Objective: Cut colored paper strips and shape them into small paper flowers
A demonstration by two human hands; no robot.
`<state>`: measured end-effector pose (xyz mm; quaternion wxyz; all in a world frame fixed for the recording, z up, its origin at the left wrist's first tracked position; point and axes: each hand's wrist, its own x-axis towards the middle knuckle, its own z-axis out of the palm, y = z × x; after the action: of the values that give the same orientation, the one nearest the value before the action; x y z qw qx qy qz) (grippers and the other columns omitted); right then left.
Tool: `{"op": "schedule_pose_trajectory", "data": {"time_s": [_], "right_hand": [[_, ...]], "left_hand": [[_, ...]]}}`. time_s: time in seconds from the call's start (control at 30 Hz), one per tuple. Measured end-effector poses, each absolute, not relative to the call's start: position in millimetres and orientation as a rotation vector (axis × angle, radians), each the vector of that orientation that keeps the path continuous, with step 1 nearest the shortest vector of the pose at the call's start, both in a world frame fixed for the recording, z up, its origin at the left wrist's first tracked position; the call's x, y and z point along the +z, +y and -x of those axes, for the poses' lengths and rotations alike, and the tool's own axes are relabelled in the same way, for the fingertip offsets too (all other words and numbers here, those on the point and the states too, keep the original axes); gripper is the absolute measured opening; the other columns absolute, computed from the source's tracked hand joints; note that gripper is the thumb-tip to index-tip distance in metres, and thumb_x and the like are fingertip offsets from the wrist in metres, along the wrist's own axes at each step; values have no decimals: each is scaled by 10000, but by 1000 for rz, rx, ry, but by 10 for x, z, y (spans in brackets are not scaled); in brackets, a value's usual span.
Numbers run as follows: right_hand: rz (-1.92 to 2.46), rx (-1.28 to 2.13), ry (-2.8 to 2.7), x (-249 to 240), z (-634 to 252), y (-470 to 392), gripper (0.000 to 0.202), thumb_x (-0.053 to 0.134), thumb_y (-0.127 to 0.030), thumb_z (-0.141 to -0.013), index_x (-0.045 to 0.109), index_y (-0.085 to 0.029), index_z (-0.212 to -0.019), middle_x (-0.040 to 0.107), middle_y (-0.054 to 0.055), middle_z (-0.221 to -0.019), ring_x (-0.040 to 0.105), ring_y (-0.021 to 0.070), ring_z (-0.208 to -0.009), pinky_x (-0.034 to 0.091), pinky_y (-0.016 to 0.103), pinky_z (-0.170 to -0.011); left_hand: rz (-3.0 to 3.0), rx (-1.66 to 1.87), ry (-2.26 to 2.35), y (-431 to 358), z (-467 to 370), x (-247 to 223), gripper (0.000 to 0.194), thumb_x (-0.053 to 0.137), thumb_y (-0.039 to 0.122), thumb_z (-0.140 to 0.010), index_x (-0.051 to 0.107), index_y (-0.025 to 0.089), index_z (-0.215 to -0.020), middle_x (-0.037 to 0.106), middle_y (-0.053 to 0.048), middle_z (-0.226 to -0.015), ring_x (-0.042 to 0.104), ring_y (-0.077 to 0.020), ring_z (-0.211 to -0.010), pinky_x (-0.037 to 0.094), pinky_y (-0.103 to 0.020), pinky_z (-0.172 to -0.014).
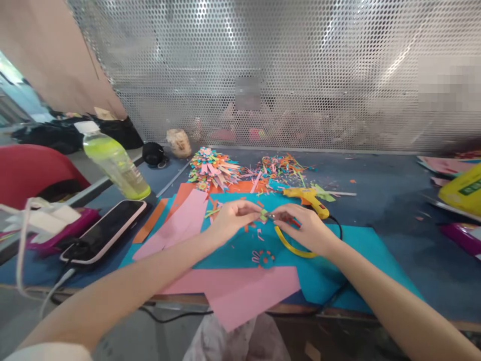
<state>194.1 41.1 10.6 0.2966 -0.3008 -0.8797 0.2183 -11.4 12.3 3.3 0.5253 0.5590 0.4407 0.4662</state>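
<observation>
My left hand [236, 218] is closed in a pinch on a small green paper piece [263, 216] above the blue sheet. Close against it, my right hand [306, 228] has its fingers closed around a metal-tipped tool with a curved yellow handle [293, 247], perhaps pliers; a bit of red shows under the fingers. The tool's tip meets the green piece, and the exact contact is too small to make out. Below the hands, a small ring of paper bits [266, 259] with an orange centre lies on the blue sheet [225, 258].
Behind my right hand lies a yellow glue gun [306, 195] with a black cord. A cone of layered paper strips [212, 168] and a heap of scraps [281, 165] stand farther back. Pink paper [255, 293], a phone [105, 230] and a bottle [112, 160] are nearby.
</observation>
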Motion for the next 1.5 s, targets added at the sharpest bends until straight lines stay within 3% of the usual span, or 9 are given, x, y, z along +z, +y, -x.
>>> {"op": "schedule_pose_trajectory", "data": {"time_s": [0.27,0.63,0.87,1.03,1.27,1.5], "right_hand": [[838,580,-2434,50,-1858,328,124,522,-303,-838,580,-195,-820,615,10,-743,558,115,-656,424,226,-610],[838,684,-2341,64,-1820,319,126,502,-208,-805,568,-180,-701,560,-12,-623,503,103,-571,405,215,-549],[798,782,-2292,136,-1864,358,91,497,-211,-820,581,-178,-808,616,16,-728,562,121,-663,459,232,-631],[778,705,-2350,54,-1870,378,68,555,-236,-790,576,-188,-832,617,17,-741,571,128,-665,469,236,-632],[744,700,-2380,49,-1882,369,85,594,-250,-777,564,-203,-841,608,5,-725,572,123,-656,459,228,-626],[725,677,-2389,52,-1869,343,110,596,-301,-783,563,-197,-794,589,10,-709,550,126,-646,445,229,-610]], "left_hand": [[-1417,1032,1010,63,72,-50,210,600,332,-769,565,143,-854,657,-19,-678,662,-150,-592,383,-183,-438],[-1504,933,1028,-82,82,49,182,606,276,-761,564,157,-892,694,-51,-791,679,-168,-663,513,-271,-662],[-1403,995,987,-19,93,12,170,588,305,-777,587,154,-856,680,-24,-696,669,-156,-594,376,-192,-438],[-1351,998,928,-21,91,-27,153,607,271,-767,615,144,-853,660,-7,-629,662,-137,-605,403,-185,-481],[-1296,957,923,-50,103,-27,178,642,257,-735,617,150,-875,697,-43,-762,672,-145,-643,423,-178,-489],[-1356,954,846,-106,94,-26,171,635,247,-736,637,156,-880,693,-53,-788,670,-157,-672,515,-272,-673]]}}
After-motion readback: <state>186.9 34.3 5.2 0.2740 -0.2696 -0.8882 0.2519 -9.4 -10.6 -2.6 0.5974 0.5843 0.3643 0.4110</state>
